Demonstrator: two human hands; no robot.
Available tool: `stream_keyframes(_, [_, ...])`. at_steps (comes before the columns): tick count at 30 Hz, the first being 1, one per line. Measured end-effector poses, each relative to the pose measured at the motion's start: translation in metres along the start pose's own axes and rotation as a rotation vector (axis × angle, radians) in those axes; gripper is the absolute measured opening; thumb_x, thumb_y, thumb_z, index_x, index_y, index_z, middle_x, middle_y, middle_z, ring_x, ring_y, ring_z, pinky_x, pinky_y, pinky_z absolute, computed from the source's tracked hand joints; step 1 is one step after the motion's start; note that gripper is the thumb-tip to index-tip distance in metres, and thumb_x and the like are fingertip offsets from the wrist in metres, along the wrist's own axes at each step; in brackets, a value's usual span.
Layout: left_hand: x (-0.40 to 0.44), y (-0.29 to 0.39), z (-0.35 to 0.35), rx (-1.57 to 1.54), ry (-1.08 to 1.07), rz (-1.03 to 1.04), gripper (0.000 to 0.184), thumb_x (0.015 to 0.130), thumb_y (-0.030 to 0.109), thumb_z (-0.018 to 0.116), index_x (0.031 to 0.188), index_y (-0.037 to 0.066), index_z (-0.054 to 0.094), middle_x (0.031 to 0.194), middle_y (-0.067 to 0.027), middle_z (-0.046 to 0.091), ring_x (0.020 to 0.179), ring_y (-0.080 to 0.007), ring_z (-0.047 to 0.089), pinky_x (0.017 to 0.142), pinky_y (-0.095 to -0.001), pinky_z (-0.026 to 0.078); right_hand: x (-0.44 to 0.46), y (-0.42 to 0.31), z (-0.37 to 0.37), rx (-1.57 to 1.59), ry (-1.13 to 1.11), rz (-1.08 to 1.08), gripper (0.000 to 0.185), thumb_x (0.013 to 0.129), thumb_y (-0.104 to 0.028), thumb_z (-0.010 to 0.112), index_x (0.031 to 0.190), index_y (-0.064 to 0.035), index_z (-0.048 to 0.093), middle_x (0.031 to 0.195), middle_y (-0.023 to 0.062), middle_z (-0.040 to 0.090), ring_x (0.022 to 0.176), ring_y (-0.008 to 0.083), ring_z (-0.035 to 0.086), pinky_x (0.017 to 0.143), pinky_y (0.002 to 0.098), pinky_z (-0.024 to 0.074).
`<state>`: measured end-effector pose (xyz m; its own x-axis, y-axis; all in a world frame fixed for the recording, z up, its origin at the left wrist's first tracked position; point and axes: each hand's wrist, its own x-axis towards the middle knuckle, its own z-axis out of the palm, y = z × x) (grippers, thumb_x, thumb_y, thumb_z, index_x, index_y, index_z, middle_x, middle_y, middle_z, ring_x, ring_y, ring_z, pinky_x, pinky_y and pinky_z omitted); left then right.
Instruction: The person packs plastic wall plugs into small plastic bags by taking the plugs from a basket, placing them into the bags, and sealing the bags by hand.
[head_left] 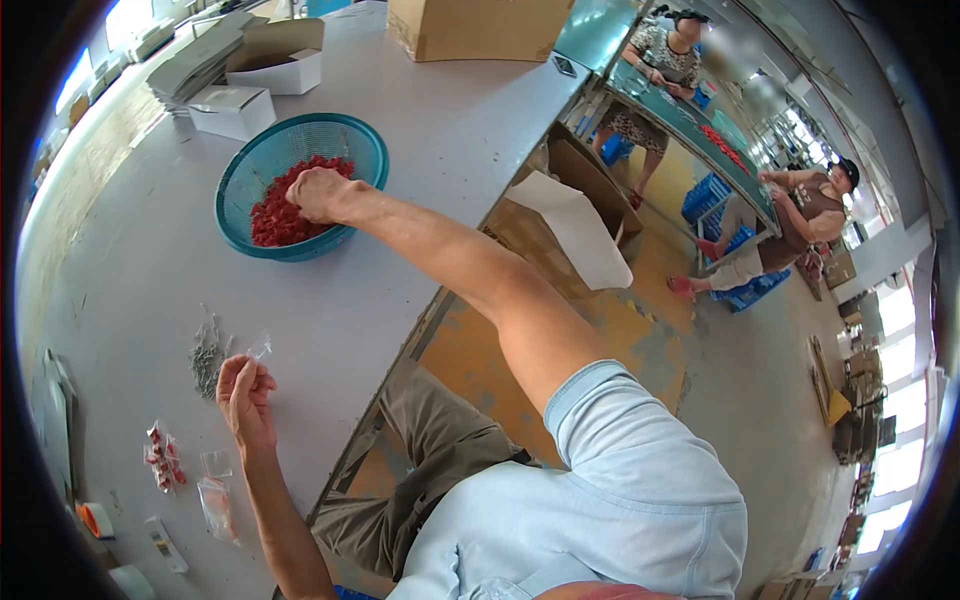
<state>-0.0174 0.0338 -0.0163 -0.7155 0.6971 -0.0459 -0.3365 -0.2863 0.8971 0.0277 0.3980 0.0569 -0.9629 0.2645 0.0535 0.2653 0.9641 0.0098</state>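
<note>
A teal plastic colander (232, 215) on the table holds a heap of small red pieces (285, 222). My right hand (322, 194) reaches into it with curled fingers against the heap; what they grip is hidden. Lower on the table, my left hand (247, 390) is pinched on a small clear plastic bag (262, 348) that sticks up from its fingertips. Just beside that hand lies a pile of small grey metal parts (207, 358), which look like screws or pins.
Filled bags with red pieces (164, 458) and clear bags (217, 508) lie near my left forearm. White boxes (232, 112) and a large carton (480, 28) stand behind the colander. An open carton (560, 225) is beside the table edge. Two people work at a green table (665, 108).
</note>
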Motion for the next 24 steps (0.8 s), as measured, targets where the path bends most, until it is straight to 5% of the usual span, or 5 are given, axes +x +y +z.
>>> stream_keyframes(8, [0.001, -0.007, -0.003, 0.069, 0.044, 0.057, 0.008, 0.100, 0.007, 0.069, 0.107, 0.005, 0.070, 0.085, -0.0048, 0.069, 0.067, -0.0098, 0.061, 0.062, -0.0242, 0.051, -0.001, 0.004, -0.015, -0.022, 0.218, -0.013, 0.019, 0.092, -0.014, 0.064, 0.097, 0.0013, 0.073, 0.092, 0.0234, 0.075, 0.088, 0.0397, 0.075, 0.080, 0.0470, 0.0612])
stream_keyframes(14, [-0.001, -0.008, 0.000, 0.139, 0.070, 0.133, 0.008, 0.100, 0.008, 0.070, 0.107, 0.005, 0.069, 0.086, -0.0034, 0.068, 0.069, -0.0094, 0.060, 0.065, -0.0241, 0.049, -0.063, -0.073, -0.066, 0.629, 0.855, -0.166, 0.007, 0.087, -0.008, 0.069, 0.090, -0.0013, 0.071, 0.075, 0.0168, 0.072, 0.069, 0.0301, 0.074, 0.063, 0.0386, 0.0571])
stream_keyframes(19, [-0.002, -0.017, -0.003, 0.246, 0.042, 0.193, 0.007, 0.100, 0.009, 0.070, 0.105, 0.004, 0.068, 0.086, -0.0026, 0.066, 0.070, -0.0088, 0.058, 0.068, -0.0235, 0.048, -0.132, -0.147, -0.007, 1.193, 0.722, -0.247, 0.008, 0.089, -0.005, 0.073, 0.092, 0.0022, 0.069, 0.072, 0.0109, 0.073, 0.064, 0.0195, 0.071, 0.057, 0.0359, 0.0552])
stream_keyframes(21, [-0.003, -0.018, -0.001, 0.269, 0.053, 0.202, 0.007, 0.100, 0.010, 0.070, 0.104, 0.004, 0.068, 0.085, -0.0027, 0.065, 0.070, -0.0086, 0.057, 0.068, -0.0233, 0.048, -0.149, -0.159, 0.005, 1.611, 0.366, 0.034, 0.012, 0.094, -0.008, 0.072, 0.093, 0.0033, 0.067, 0.071, 0.0076, 0.070, 0.060, 0.0151, 0.069, 0.052, 0.0317, 0.0532])
stream_keyframes(24, [-0.003, -0.017, 0.000, 0.319, 0.107, 0.256, 0.007, 0.100, 0.009, 0.069, 0.103, 0.004, 0.067, 0.085, -0.0032, 0.065, 0.069, -0.0085, 0.057, 0.067, -0.0237, 0.048, -0.158, -0.164, 0.031, 1.625, 0.411, 0.117, 0.012, 0.098, -0.009, 0.069, 0.095, 0.0028, 0.067, 0.073, 0.0070, 0.069, 0.057, 0.0136, 0.066, 0.049, 0.0284, 0.0522])
